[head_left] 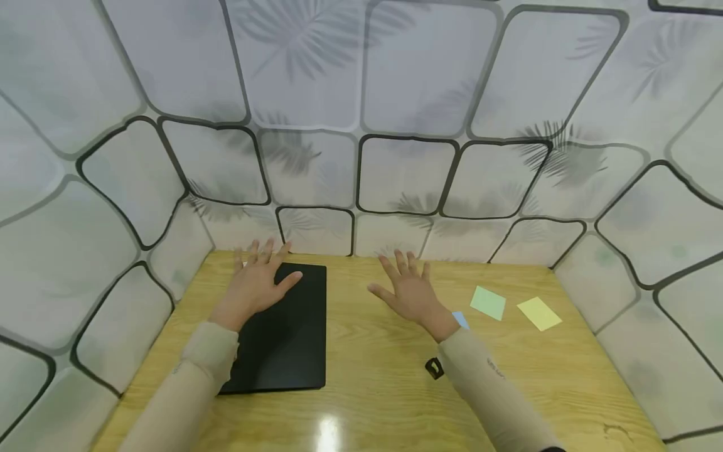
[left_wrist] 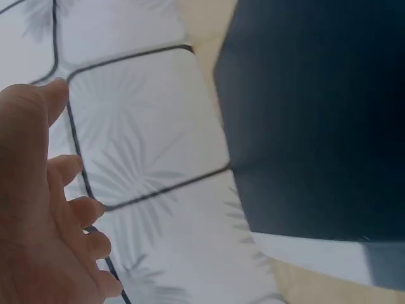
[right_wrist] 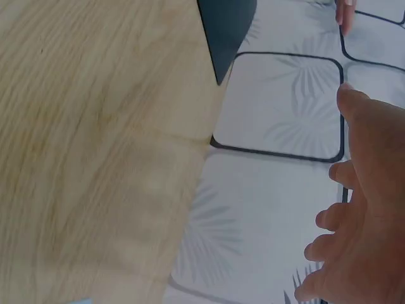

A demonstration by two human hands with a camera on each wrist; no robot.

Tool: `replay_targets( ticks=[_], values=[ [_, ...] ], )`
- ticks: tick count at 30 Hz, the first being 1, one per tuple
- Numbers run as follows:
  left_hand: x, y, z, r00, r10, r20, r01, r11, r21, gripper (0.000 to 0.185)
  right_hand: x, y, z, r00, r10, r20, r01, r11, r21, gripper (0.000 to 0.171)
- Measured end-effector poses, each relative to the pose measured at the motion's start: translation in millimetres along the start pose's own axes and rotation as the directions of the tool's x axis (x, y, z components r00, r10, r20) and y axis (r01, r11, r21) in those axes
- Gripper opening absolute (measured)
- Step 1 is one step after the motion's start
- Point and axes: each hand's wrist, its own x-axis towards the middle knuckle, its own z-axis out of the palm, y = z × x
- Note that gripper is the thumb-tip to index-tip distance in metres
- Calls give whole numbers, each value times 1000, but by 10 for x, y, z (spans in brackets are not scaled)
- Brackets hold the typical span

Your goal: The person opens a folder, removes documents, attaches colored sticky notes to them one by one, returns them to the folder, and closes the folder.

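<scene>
My left hand (head_left: 257, 285) is held with fingers spread above the upper left part of a flat black rectangular folder-like thing (head_left: 288, 351). In the left wrist view, a white strip (left_wrist: 316, 256) shows along one edge of this dark thing (left_wrist: 316, 126), and the hand (left_wrist: 44, 190) has nothing in its fingers. To the right of it, my right hand (head_left: 412, 292) hovers over the wooden table, fingers spread and holding nothing. A blue paper note (head_left: 460, 319) lies partly hidden behind the right wrist. Beside the right sleeve is a small black object (head_left: 434, 368) with an opening in it.
A green note (head_left: 488, 302) and a yellow note (head_left: 539, 313) lie on the right of the table (head_left: 373, 402). Patterned white wall covering (head_left: 407, 169) with grey and black outlines rises behind the table and along both sides.
</scene>
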Motion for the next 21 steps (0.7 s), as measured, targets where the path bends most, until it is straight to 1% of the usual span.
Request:
replay_targets(
  ticks=[5,9,12,15,18,21],
  values=[
    [-182,-262,95,999,-36,34,37,999,-12,86,53,-315,218,998,-56,24,55,998,22,79],
    [-357,-478,221,998,-53,38,52,998,30,85,98,-535,429,993,-93,66,91,995,34,79],
    [-468,-609,336,998,-45,37,43,997,66,83,130,-687,581,988,-106,114,103,994,30,79],
    [-562,-706,447,998,-38,40,35,997,74,81,162,-855,725,981,-128,147,126,992,19,79],
    [-648,-797,545,998,-42,44,39,997,71,80,181,-1023,888,972,-149,182,154,988,-14,79],
    [-715,-864,622,998,-50,29,48,997,63,79,178,-1164,1035,962,-165,216,177,984,-37,78]
  ],
)
